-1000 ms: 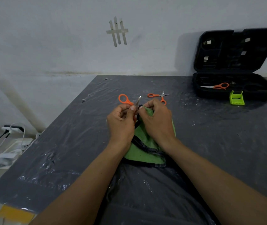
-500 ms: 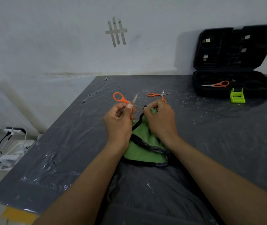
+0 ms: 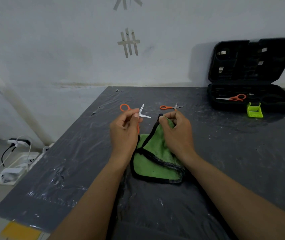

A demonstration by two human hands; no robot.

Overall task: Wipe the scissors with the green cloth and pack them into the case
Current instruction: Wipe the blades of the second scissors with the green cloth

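While the left hand (image 3: 123, 129) pinches the open scissors (image 3: 142, 113) above the middle of the table (image 3: 225, 153), the right hand (image 3: 176, 130) pinches the soft green cloth (image 3: 155, 163). The scissors look light, stiff and sharp, so hold the orange handles (image 3: 120, 107).

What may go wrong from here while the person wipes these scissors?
The orange-handled scissors in the left hand have open blades pointing at the right hand; its fingers might get cut. The right hand only pinches the edge of the green black-edged cloth, which may slip. The second orange scissors lying beyond that hand might be knocked.
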